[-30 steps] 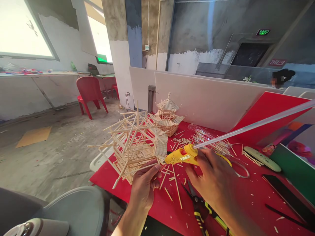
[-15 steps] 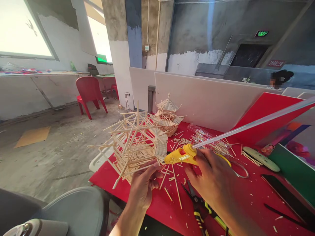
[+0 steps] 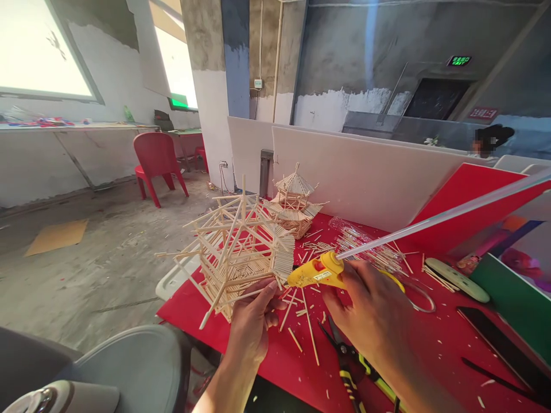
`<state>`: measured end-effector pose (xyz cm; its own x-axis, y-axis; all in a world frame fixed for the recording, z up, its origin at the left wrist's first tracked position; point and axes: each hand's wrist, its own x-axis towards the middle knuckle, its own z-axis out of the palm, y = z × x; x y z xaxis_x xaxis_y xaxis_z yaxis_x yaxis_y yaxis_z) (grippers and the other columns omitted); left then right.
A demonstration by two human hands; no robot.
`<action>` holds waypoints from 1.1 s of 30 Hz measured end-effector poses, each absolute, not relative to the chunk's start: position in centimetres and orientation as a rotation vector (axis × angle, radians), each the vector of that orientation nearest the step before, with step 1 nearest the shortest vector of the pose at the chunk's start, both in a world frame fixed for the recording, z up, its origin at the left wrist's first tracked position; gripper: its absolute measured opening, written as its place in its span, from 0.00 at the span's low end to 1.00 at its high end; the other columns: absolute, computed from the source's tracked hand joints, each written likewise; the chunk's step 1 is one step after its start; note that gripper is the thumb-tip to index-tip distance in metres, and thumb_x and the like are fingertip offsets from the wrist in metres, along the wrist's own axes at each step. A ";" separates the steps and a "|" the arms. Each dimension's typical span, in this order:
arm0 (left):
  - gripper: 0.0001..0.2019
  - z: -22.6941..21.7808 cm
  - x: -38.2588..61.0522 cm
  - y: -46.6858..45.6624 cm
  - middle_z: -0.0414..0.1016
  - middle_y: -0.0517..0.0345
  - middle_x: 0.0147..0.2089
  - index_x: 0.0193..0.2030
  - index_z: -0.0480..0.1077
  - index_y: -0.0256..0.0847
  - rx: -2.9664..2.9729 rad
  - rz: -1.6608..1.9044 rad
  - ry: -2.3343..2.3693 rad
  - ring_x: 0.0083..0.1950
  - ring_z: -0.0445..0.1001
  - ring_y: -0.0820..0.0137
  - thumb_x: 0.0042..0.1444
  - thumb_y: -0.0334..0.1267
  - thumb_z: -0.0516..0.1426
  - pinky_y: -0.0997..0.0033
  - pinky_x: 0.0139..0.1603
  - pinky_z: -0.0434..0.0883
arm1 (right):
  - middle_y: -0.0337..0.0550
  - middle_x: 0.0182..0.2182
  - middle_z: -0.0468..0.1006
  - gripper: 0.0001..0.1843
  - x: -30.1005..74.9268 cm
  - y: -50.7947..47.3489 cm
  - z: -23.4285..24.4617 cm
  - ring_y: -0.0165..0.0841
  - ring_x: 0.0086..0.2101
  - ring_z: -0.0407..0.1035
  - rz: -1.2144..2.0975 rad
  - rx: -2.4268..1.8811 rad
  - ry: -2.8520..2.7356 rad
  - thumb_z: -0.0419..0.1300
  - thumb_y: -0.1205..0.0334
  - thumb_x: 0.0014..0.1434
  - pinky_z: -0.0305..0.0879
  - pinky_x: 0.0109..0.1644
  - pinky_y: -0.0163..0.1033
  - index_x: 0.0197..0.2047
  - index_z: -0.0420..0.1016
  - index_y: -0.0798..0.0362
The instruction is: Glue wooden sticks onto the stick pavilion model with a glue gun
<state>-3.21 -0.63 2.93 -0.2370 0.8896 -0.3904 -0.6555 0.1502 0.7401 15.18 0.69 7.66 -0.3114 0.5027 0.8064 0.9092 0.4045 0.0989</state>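
My right hand (image 3: 370, 310) is wrapped round a yellow hot glue gun (image 3: 316, 271), with a long clear glue stick (image 3: 430, 219) running out of its back. The gun's nozzle points left, right by the lower corner of a pavilion model (image 3: 224, 287) built of thin wooden sticks. At that corner my left hand (image 3: 253, 315) is closed, thumb and fingers pinching the model's edge; the exact spot under the fingertips is partly hidden. One side of the model's roof is covered with close-set sticks, while the others show bare framing.
Behind it stands a smaller stick pagoda (image 3: 295, 201). Loose sticks (image 3: 310, 327) and scraps litter the red tabletop (image 3: 293, 367). Pliers (image 3: 344, 355), scissors (image 3: 419, 298), a green oval case (image 3: 456, 279) and a dark phone (image 3: 495, 338) lie rightward. A grey stool (image 3: 133, 367) is at left.
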 end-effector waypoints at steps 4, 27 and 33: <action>0.25 3.0 -3.2 -0.7 0.78 0.56 0.25 0.36 0.75 0.34 0.267 1.464 1.064 0.20 0.74 0.72 0.29 0.39 0.75 0.81 0.12 0.61 | 0.38 0.34 0.75 0.14 15.1 0.7 7.6 0.33 0.31 0.68 -0.717 -1.207 -1.961 0.62 0.63 0.56 0.62 0.36 0.39 0.47 0.73 0.50; 0.17 2.9 -2.4 -0.5 0.73 0.61 0.23 0.32 0.73 0.36 0.310 1.518 1.117 0.20 0.73 0.72 0.37 0.41 0.71 0.79 0.13 0.60 | 0.39 0.34 0.76 0.13 15.4 0.6 7.5 0.33 0.31 0.68 -0.716 -1.208 -1.964 0.62 0.63 0.56 0.61 0.35 0.40 0.46 0.73 0.51; 0.17 3.0 -2.5 -0.4 0.73 0.61 0.23 0.32 0.73 0.37 0.325 1.503 1.124 0.21 0.73 0.71 0.37 0.41 0.71 0.79 0.13 0.59 | 0.40 0.35 0.76 0.14 15.5 0.6 7.4 0.34 0.31 0.69 -0.704 -1.213 -1.965 0.62 0.63 0.57 0.63 0.37 0.40 0.47 0.72 0.51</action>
<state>-2.52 -0.35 2.95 -0.2896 0.8790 -0.3789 -0.6118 0.1344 0.7795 15.55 0.65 7.42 -0.3060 0.5209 0.7969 0.9083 0.4104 0.0805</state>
